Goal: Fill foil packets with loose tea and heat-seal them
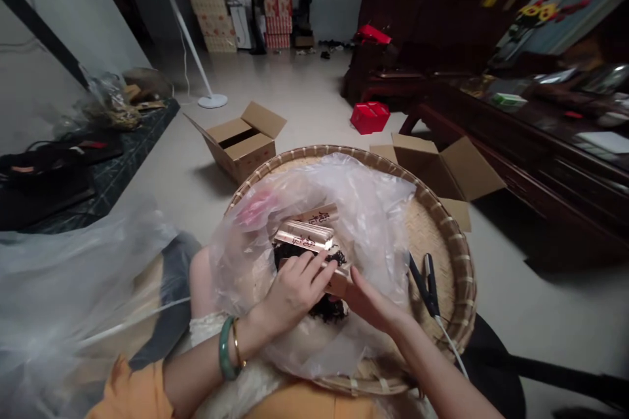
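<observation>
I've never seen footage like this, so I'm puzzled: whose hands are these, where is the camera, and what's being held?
No machine here: these are a person's own bare hands, filmed by one camera worn on their head, looking forward and down. The left hand, wearing a green bangle, and the right hand both touch a slim packet. Similar packets, printed with dark characters, lie beside it in a clear plastic bag with some dark shreds. The bag sits in a round woven tray, and black-handled snips rest on the tray.
</observation>
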A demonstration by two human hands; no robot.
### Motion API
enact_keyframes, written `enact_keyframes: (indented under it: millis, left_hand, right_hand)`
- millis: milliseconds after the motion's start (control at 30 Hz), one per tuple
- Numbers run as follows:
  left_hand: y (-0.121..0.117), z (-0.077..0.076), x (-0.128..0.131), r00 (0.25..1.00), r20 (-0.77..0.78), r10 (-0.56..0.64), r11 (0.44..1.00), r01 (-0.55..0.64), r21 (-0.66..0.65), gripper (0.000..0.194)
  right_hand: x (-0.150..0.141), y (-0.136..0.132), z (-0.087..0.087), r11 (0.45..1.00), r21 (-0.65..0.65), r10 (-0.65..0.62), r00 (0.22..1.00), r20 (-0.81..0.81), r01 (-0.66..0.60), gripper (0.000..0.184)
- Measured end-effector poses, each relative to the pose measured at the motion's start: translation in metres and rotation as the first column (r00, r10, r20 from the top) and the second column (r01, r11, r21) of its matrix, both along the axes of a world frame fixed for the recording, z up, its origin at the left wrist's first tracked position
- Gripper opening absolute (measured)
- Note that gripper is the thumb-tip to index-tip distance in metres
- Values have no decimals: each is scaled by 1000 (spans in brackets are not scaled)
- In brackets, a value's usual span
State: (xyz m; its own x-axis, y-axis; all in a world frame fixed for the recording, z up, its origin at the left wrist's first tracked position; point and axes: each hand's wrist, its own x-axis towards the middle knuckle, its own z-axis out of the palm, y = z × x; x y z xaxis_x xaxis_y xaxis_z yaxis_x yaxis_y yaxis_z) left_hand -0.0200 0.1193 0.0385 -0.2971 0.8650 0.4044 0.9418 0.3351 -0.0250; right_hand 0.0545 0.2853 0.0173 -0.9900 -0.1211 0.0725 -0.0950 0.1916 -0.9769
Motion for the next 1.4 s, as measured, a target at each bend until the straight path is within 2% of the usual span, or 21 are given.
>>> enact_keyframes:
  millis: [33, 67, 133, 233, 300, 400, 500, 600, 733, 800, 867, 900, 933, 967, 1033, 1100, 1133, 1200, 1267, 1333, 1400]
  left_hand:
    - [1, -1, -2, 1000, 19, -17, 1000, 17, -4, 38]
    - [1, -3, -3, 999, 40, -26, 1000, 26, -7, 38]
    - [0, -7, -5, 996, 81, -28, 1000, 29, -12, 41]
    - [-5, -15, -7, 988, 150, -24, 999, 28, -22, 46]
    - [-9, -20, -8, 982, 188, -18, 1000, 22, -22, 48]
    - [-13, -25, -10, 981, 194, 9, 1000, -4, -27, 53]
    - [-13, -24, -12, 981, 196, 0, 1000, 3, -15, 57]
    - [-15, -20, -16, 964, 266, -24, 999, 13, 44, 57]
    - [-25, -16, -25, 911, 413, 3, 985, -74, 156, 57]
    - [-31, -18, -29, 887, 461, 31, 969, -141, 205, 53]
    - [-37, -21, -33, 863, 502, 57, 948, -205, 244, 48]
    - [-39, -23, -34, 848, 526, 67, 938, -234, 257, 46]
    - [-41, -25, -34, 832, 551, 73, 929, -257, 266, 45]
    - [-42, -26, -34, 815, 575, 74, 923, -275, 270, 44]
    - [-44, -28, -35, 790, 609, 74, 914, -298, 276, 43]
    - [-45, -29, -35, 775, 626, 81, 909, -316, 273, 44]
    - [-45, -29, -35, 767, 636, 88, 906, -327, 269, 44]
    - [-47, -28, -35, 750, 654, 98, 901, -346, 262, 44]
    - [-47, -27, -36, 736, 670, 97, 899, -354, 258, 43]
    - [-47, -26, -37, 732, 676, 84, 900, -347, 263, 42]
    - [-46, -25, -38, 731, 678, 74, 903, -338, 265, 41]
  right_hand:
    - [0, 1, -1, 996, -88, 1, 997, 77, 6, 59]
    - [-1, 2, -1, 987, -159, 54, 985, 167, -27, 65]
    - [-1, 3, -1, 937, -350, 126, 937, 326, -4, 69]
    - [-3, 0, 5, 856, -515, 167, 914, 371, 52, 69]
    - [-6, -3, 11, 826, -563, 205, 917, 341, 24, 68]
    - [-10, -10, 18, 817, -576, 255, 913, 319, -27, 68]
    - [-16, -19, 23, 795, -604, 302, 898, 319, -53, 65]
    - [-19, -18, 29, 791, -611, 307, 878, 367, -21, 59]
    - [-16, 10, 41, 809, -588, 275, 877, 393, 10, 60]
    - [-15, 26, 42, 858, -511, 175, 902, 394, 56, 64]
    - [-13, 33, 36, 953, -290, 24, 934, 357, 87, 58]
    - [-13, 32, 31, 990, -123, -24, 952, 306, 64, 50]
    - [-12, 28, 25, 997, 71, -38, 968, 246, 21, 46]
    - [-12, 20, 18, 962, 269, -17, 980, 199, -38, 50]
    - [-14, -1, 5, 796, 587, 57, 984, 171, -148, 76]
    - [-16, -23, -6, 609, 768, 97, 980, 175, -198, 99]
    - [-18, -32, -10, 534, 822, 113, 980, 165, -199, 102]
    - [-20, -44, -16, 422, 890, 146, 982, 119, -171, 92]
    - [-20, -47, -19, 346, 930, 157, 985, 75, -126, 66]
    - [-18, -47, -19, 300, 949, 142, 988, 52, -93, 41]
    - [-15, -44, -18, 286, 955, 116, 992, 52, -84, 28]
